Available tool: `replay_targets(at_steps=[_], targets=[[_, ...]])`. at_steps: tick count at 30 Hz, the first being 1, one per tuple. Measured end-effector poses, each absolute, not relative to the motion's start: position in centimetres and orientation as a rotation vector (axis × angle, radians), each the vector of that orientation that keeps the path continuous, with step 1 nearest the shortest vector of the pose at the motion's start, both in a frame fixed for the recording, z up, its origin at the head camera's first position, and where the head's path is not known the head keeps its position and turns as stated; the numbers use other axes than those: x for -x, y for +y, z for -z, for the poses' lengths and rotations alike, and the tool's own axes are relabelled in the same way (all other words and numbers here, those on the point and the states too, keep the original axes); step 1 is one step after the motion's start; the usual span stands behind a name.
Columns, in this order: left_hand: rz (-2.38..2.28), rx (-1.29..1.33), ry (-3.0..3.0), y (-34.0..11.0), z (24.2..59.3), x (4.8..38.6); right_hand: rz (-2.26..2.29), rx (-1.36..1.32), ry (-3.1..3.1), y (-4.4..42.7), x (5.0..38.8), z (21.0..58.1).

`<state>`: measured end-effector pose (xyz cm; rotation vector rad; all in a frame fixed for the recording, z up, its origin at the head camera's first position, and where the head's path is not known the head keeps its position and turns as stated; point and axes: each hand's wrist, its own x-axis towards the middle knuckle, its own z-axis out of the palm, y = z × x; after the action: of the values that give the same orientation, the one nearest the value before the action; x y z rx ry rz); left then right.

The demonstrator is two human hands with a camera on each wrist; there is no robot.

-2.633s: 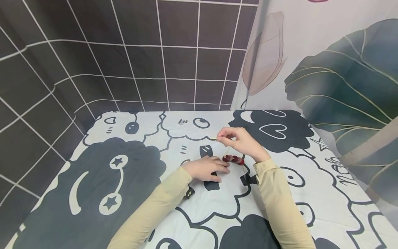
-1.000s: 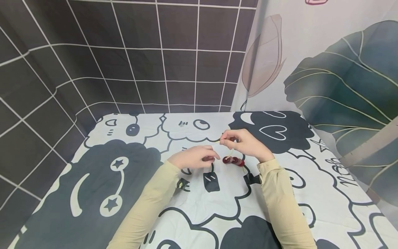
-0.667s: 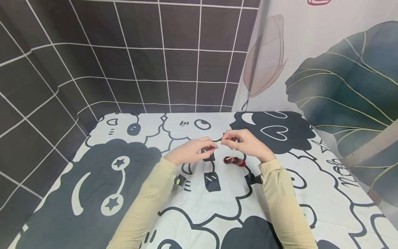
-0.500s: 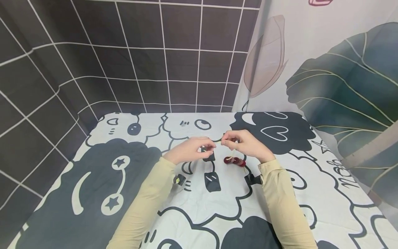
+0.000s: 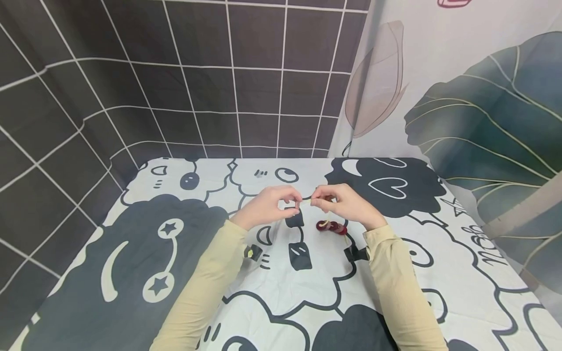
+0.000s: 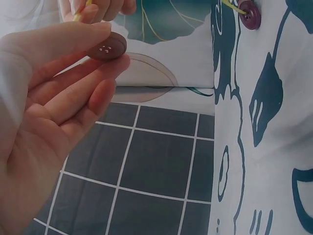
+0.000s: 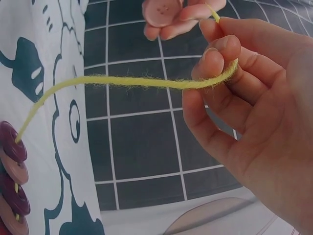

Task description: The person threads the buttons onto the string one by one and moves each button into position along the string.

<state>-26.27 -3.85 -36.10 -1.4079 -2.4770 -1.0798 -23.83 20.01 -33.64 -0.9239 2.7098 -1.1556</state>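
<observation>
My left hand (image 5: 270, 207) pinches a dull pink, round button (image 6: 111, 46) between thumb and fingers, its several small holes visible in the left wrist view. Just to its right, my right hand (image 5: 344, 202) pinches a yellow yarn (image 7: 127, 81), whose short tip sticks out past the thumb and finger toward the button. Tip and button are close but appear apart. From my right fingers the yarn curves down to a row of strung buttons (image 5: 331, 227), dark red and pink in turn with a bright red one at the end, lying on the cloth below.
A black-and-white cartoon-print cloth (image 5: 281, 287) covers the table. Behind it hangs a dark grid-patterned curtain (image 5: 256, 87); a leaf-print curtain (image 5: 483, 126) hangs at the right. Small black devices sit at the left wrist (image 5: 253, 252) and right wrist (image 5: 355, 253).
My left hand has lifted off the cloth beside the strung buttons and come up level with the right hand, its fingers turned toward the yarn tip. The right hand has barely moved.
</observation>
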Motion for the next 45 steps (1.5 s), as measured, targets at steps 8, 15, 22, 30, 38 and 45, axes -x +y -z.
replay_targets(at_steps=[8, 15, 22, 30, 38, 45], targets=[[1.193, 1.374, -2.409, -3.9, 36.0, 26.0, 1.058, 0.997, 2.763, 19.3, 23.7, 33.8], [1.200, 1.360, -2.396, -4.0, 35.9, 25.7, 1.005, 0.999, 2.812, 18.7, 23.6, 33.9], [1.193, 1.360, -2.399, -4.0, 35.8, 25.6, 1.001, 1.012, 2.819, 18.6, 23.7, 33.8], [1.190, 1.363, -2.398, -3.9, 35.7, 25.4, 0.989, 1.002, 2.824, 18.5, 23.6, 33.8], [1.137, 1.406, -2.365, -3.7, 35.4, 25.4, 0.998, 1.028, 2.806, 18.6, 23.6, 33.8], [1.117, 1.420, -2.353, -3.6, 35.5, 25.6, 0.983, 1.019, 2.790, 18.7, 23.4, 33.6]])
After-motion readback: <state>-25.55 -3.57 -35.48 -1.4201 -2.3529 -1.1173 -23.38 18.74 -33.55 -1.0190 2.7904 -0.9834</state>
